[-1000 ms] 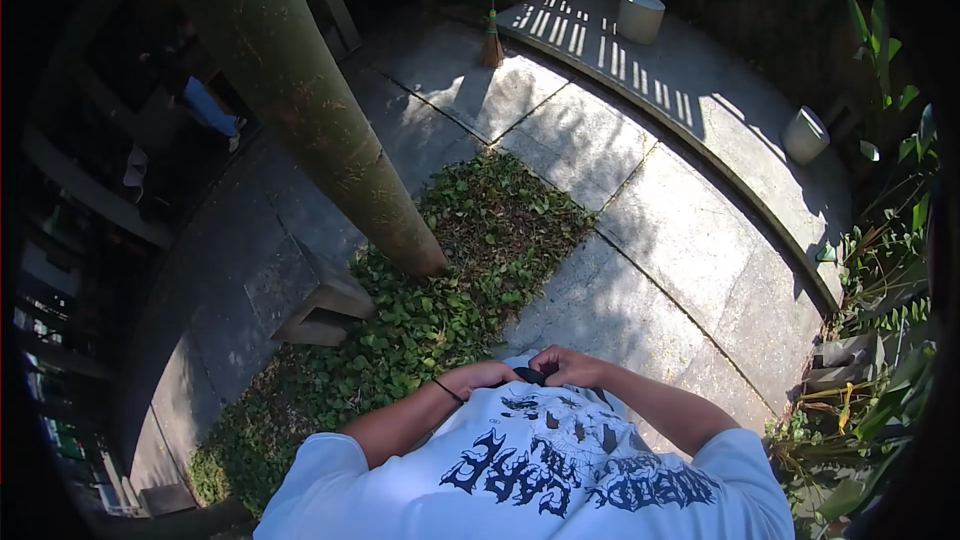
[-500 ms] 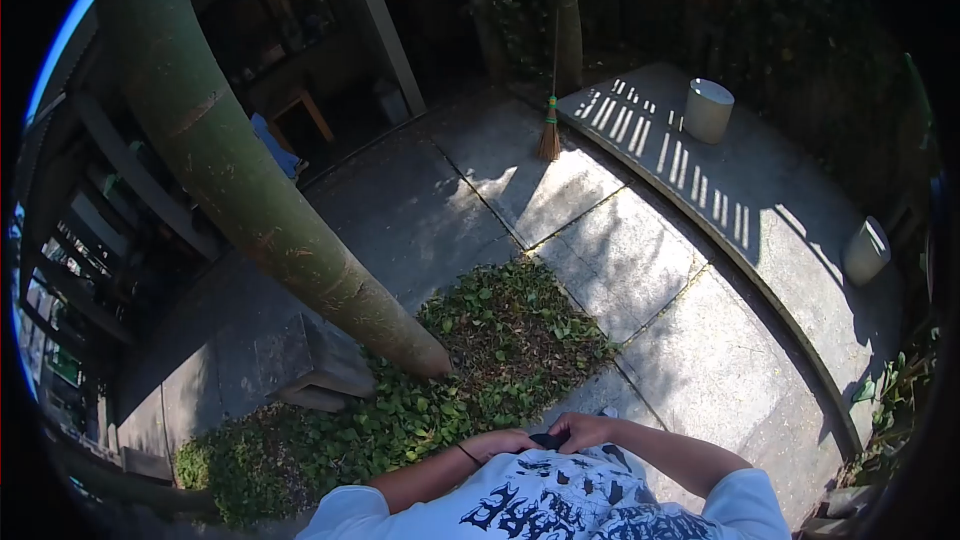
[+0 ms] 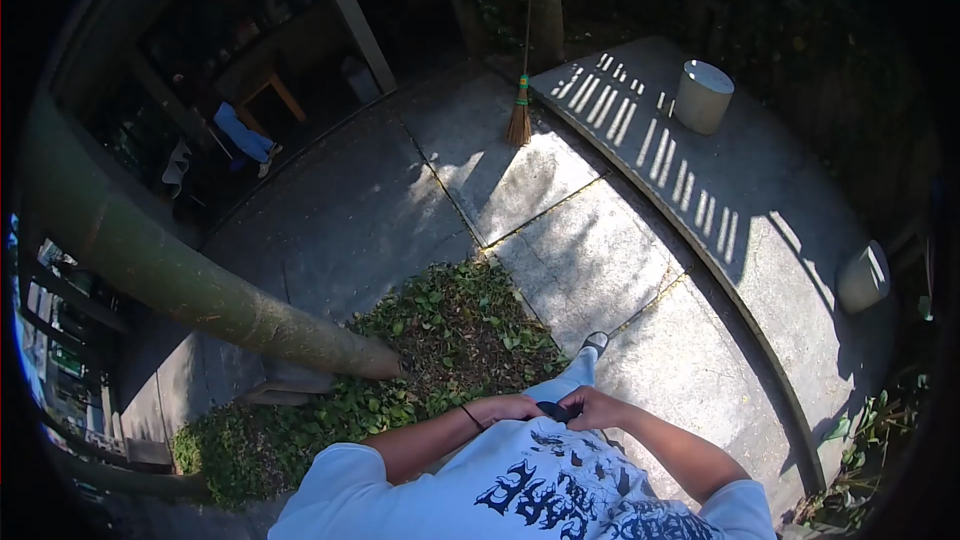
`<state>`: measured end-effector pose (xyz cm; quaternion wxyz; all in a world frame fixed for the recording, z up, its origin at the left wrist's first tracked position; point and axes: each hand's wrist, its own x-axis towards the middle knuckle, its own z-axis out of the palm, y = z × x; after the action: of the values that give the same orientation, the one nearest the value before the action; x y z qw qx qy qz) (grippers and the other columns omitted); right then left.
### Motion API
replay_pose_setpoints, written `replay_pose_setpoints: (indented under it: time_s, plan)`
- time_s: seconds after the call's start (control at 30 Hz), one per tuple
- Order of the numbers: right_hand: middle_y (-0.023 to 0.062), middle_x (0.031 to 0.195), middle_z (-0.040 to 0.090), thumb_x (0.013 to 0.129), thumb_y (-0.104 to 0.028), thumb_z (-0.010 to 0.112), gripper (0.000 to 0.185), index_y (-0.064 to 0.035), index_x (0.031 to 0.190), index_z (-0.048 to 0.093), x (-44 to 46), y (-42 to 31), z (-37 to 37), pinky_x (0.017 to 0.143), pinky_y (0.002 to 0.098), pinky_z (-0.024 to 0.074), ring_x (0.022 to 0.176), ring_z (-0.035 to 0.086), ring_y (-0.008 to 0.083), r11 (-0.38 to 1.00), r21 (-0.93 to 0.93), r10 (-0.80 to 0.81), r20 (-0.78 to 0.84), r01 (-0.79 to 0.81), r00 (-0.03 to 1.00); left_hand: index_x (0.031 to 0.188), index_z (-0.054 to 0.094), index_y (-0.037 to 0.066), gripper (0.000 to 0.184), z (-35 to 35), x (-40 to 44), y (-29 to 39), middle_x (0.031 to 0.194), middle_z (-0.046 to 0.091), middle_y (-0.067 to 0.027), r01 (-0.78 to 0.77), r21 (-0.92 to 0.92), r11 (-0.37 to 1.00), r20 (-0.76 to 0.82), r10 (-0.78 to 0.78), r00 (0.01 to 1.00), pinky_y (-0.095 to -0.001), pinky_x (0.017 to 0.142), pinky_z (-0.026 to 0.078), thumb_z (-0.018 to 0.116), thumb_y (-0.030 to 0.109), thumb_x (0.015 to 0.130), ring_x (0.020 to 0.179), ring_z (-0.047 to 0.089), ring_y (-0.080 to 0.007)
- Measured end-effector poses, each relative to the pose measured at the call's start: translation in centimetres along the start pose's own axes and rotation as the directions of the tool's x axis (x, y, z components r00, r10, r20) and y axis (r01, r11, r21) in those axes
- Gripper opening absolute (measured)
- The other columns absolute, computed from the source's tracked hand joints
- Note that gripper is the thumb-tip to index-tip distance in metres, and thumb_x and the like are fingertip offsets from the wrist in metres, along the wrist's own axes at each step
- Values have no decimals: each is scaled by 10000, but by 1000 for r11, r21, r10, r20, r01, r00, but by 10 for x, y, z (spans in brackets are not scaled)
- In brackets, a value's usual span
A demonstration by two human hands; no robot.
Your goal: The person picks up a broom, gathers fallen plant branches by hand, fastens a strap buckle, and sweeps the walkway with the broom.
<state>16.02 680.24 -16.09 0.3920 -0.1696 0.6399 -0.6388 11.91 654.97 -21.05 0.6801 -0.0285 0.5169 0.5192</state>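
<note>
A right hand (image 3: 593,407) pinches a dark object (image 3: 553,411) at a white shirt's (image 3: 435,488) edge, beside the left hand (image 3: 513,407), whose grip is unclear.

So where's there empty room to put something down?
The ledge is bare between its two cylinders. So is the paving between the leafy bed, broom and ledge, past the shoe. It's crowded in the bed, where the trunk stands, and where the left hand and right hand meet at a black thing.
</note>
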Motion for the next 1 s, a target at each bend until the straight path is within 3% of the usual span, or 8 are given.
replay_pose_setpoints:
  time_s: [0.3, 0.37, 0.57, 0.67, 0.77, 0.83, 0.9, 1.0]
  plan:
    - [-79, 662, 570, 819, -98, 731, 95, -16, 801, 686, 24, -40, -235, 577, 239, 391, 633, 482, 17, 993, 39, 111, 27, -112, 993, 1013, 743, 1, 246, -41, 94, 212, 856, 732, -33, -32, 44, 999, -28, 33, 999, -282, 605, 547, 741, 211, 885, 645, 662, -104]
    - [-63, 662, 588, 807, -104, 724, 101, -13, 796, 683, 38, -71, -281, 576, 251, 399, 627, 488, 27, 993, -93, 79, 52, -74, 995, 1065, 735, -7, 284, -56, 109, 248, 892, 735, -41, -75, 49, 996, -19, 76, 997, -284, 634, 552, 741, 211, 882, 688, 671, -104]
    - [-3, 720, 645, 753, -79, 698, 127, 10, 844, 693, 81, -92, -388, 618, 274, 456, 668, 557, 65, 993, -100, 82, 131, -70, 988, 1078, 720, 41, 271, -63, 111, 351, 888, 716, 8, -77, -182, 980, -65, 67, 996, -254, 639, 520, 735, 275, 942, 714, 652, -74]
    - [-7, 728, 647, 734, -79, 700, 152, 14, 855, 692, 110, -90, -445, 636, 278, 471, 679, 572, 75, 979, -205, 48, 255, 6, 966, 1189, 709, 11, 337, -74, 122, 387, 1072, 730, -42, -101, -198, 975, -166, 68, 984, -270, 792, 558, 740, 202, 913, 898, 687, -107]
    - [-22, 706, 621, 764, -89, 704, 143, -6, 880, 686, 142, -118, -512, 599, 271, 446, 652, 542, 62, 987, -84, 158, 457, -134, 875, 1180, 726, 12, 337, -105, 162, 400, 1103, 732, -52, -225, -264, 938, -185, 180, 966, -269, 814, 550, 741, 190, 894, 908, 690, -115]
    - [-23, 693, 610, 784, -81, 720, 128, -11, 882, 678, 160, -134, -551, 583, 265, 431, 640, 526, 56, 991, -126, 22, 513, 50, 858, 1178, 729, 17, 347, -114, 175, 442, 1113, 731, -55, -233, -230, 945, -206, 186, 961, -274, 830, 545, 751, 200, 884, 920, 690, -119]
    - [-28, 713, 613, 798, -96, 756, 217, -9, 973, 662, 175, -152, -595, 602, 261, 432, 652, 526, 59, 959, -283, 161, 515, -10, 842, 1176, 732, 22, 356, -131, 186, 485, 1124, 731, -58, -228, -193, 954, -240, 179, 954, -279, 847, 540, 761, 209, 874, 933, 689, -122]
    - [33, 833, 699, 839, -170, 816, 469, -30, 1221, 584, 186, -156, -674, 639, 262, 488, 702, 604, 85, 989, -99, 144, 491, -110, 859, 1203, 713, 17, 388, -138, 195, 557, 1035, 733, -59, -369, 6, 929, -336, 349, 875, -275, 836, 534, 762, 242, 891, 952, 673, -110]
